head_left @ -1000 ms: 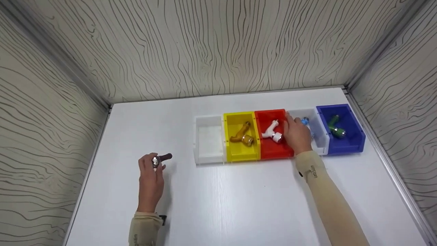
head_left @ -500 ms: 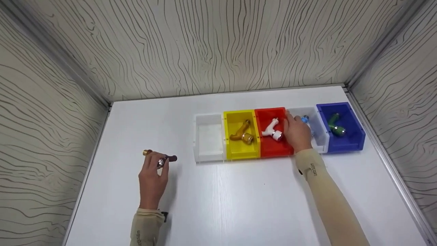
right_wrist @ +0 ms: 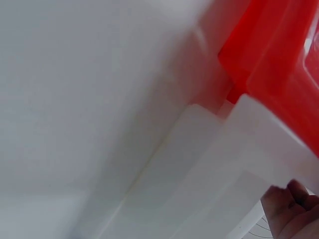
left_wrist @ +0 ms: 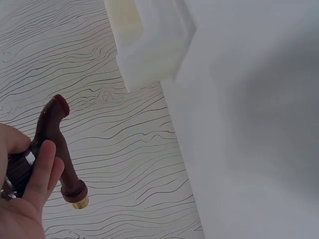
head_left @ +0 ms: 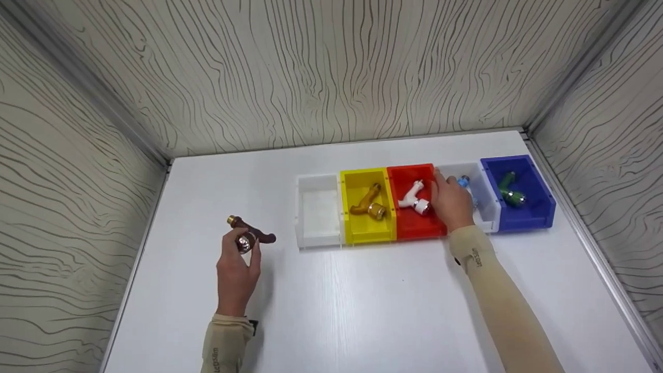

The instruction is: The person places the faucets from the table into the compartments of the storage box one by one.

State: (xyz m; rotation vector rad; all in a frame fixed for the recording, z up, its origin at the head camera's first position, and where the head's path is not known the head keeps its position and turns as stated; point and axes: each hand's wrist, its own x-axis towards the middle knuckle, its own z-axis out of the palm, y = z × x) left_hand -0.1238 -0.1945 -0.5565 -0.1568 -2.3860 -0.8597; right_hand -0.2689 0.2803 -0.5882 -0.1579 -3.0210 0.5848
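Note:
A brown tap (head_left: 254,233) with a brass threaded end is off to the left of the bins. My left hand (head_left: 238,269) pinches its chrome-ended knob between thumb and fingers; the left wrist view shows the spout (left_wrist: 55,107) up and the thread (left_wrist: 79,203) down. My right hand (head_left: 451,204) grips the wall between the red bin (head_left: 422,233) and the right-hand white bin (head_left: 487,226), its curled fingers (right_wrist: 291,209) partly hidden behind the bin in the right wrist view. A light blue tap (head_left: 463,181) lies beside that hand, partly covered by it.
The bins stand in a joined row on the white table (head_left: 331,300). A yellow bin (head_left: 370,235) holds a mustard tap (head_left: 369,202), the red one a white tap (head_left: 414,199), a blue bin (head_left: 541,207) a green tap (head_left: 510,191). The left-end white bin (head_left: 318,241) holds nothing.
My left hand has moved slightly right and turned the brown tap, so its brass thread and body now show. The right hand stays at the same bin wall.

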